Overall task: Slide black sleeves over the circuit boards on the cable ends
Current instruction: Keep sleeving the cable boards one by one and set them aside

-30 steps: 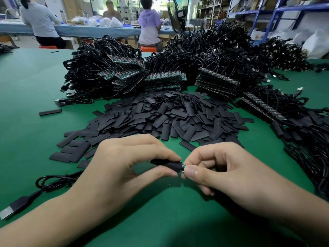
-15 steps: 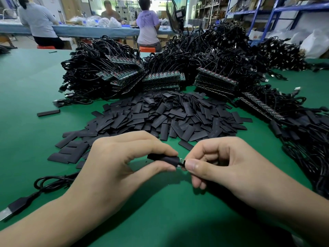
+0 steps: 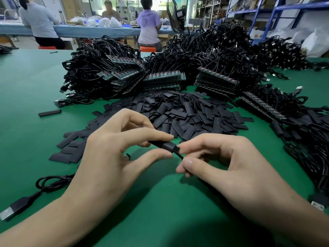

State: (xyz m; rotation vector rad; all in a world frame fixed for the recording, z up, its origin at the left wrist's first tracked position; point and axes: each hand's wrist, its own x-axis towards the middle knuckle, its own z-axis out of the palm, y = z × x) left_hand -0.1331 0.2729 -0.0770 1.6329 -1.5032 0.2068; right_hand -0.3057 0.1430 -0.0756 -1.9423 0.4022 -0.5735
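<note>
My left hand (image 3: pixel 106 157) pinches a black sleeve (image 3: pixel 165 146) between thumb and forefinger just above the green table. The circuit board inside it is hidden. A thin black cable (image 3: pixel 179 155) leaves the sleeve's right end, and my right hand (image 3: pixel 231 163) pinches that cable with thumb and forefinger. A small connector end (image 3: pixel 127 155) peeks out under my left palm. The same cable's USB plug (image 3: pixel 16 206) lies at the lower left. A heap of loose flat sleeves (image 3: pixel 178 113) lies just beyond my hands.
Bundles of black cables with bare green circuit boards (image 3: pixel 163 79) are stacked behind the sleeve heap. More cables (image 3: pixel 302 132) trail down the right side. One stray sleeve (image 3: pixel 49 112) lies at the left. People sit at a far bench (image 3: pixel 80 30).
The sleeve now covers the board's end, and bare cable shows at its right. My right hand shifted from the board's tip onto the cable. Both hands rose slightly.
</note>
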